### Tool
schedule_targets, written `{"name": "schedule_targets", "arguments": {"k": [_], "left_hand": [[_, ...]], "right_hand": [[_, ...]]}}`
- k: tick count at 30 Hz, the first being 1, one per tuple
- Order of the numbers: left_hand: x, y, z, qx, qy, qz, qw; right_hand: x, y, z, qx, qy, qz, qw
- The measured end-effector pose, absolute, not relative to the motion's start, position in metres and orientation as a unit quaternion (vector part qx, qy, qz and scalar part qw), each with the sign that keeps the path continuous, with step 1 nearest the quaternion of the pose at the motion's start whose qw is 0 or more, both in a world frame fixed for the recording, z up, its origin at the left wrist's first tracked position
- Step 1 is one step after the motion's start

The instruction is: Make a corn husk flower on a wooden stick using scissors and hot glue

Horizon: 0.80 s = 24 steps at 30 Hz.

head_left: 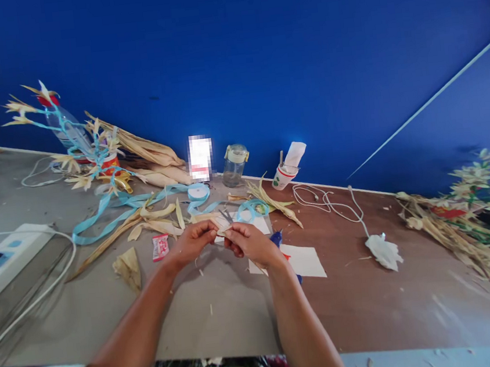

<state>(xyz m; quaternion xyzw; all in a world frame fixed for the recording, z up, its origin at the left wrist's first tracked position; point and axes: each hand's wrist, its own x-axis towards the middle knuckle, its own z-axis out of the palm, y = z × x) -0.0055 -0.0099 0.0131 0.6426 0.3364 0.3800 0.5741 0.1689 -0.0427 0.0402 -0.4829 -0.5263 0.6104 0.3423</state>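
Note:
My left hand (195,239) and my right hand (248,243) meet over the middle of the table, fingers curled and pinched together. Between their fingertips they hold a small pale strip of dried corn husk (221,231). Just behind the hands lie scissors (226,216), light blue ribbon (116,211) and loose husk pieces (157,225). A sheet of white paper (303,260) lies under and to the right of my right wrist, with a blue object (276,238) partly hidden beside it.
A bottle (68,132) dressed with husk flowers and ribbon stands back left. Along the blue wall are a glass jar (234,164) and a paper cup (285,173). A power strip (3,255) with cables is at left, a white cord (330,201) and husk flowers (462,213) at right.

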Motion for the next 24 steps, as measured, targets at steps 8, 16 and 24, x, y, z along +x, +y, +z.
{"name": "schedule_targets", "arguments": {"k": [8, 16, 24], "left_hand": [[-0.0057, -0.0093, 0.0105, 0.685, 0.327, 0.362, 0.541], [-0.0065, -0.009, 0.0073, 0.705, 0.301, 0.357, 0.533], [-0.006, -0.0111, 0.0088, 0.709, 0.308, 0.354, 0.526]], "right_hand": [[0.172, -0.0438, 0.0417, -0.493, -0.558, 0.589, 0.313], [0.1713, -0.0446, 0.0421, -0.493, -0.511, 0.639, 0.296], [0.1712, -0.0439, 0.0432, -0.498, -0.498, 0.656, 0.271]]}}
